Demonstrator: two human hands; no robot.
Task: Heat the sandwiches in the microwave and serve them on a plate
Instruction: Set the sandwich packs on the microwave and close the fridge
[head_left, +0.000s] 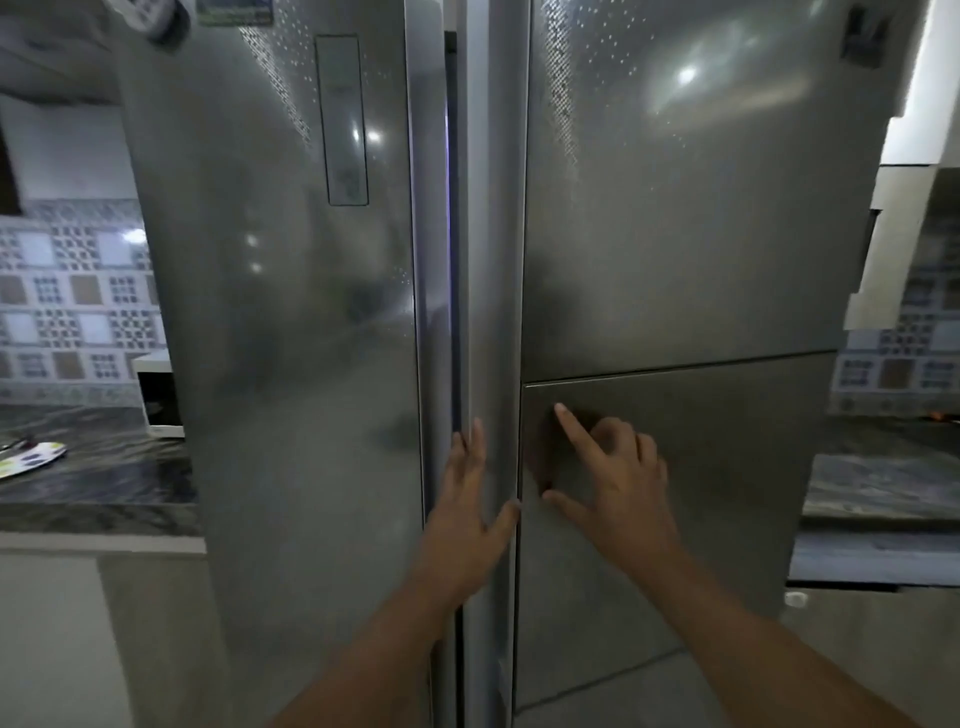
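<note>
A tall steel side-by-side fridge fills the view. Its left door (291, 364) and right door (675, 234) meet at a vertical handle strip (491, 260). My left hand (470, 499) lies flat with straight fingers on that strip, thumb against the edge of the right door's lower panel (701, 493). My right hand (615, 467) touches the lower panel with its index finger stretched out, the other fingers loosely curled and holding nothing. A white microwave (156, 395) stands on the left counter, partly hidden by the fridge. No sandwiches are in view.
A dark marble counter (93, 467) runs along the left, with a patterned plate (31, 457) on it. Another counter (878, 478) lies to the right of the fridge. Patterned wall tiles (78, 301) back both counters.
</note>
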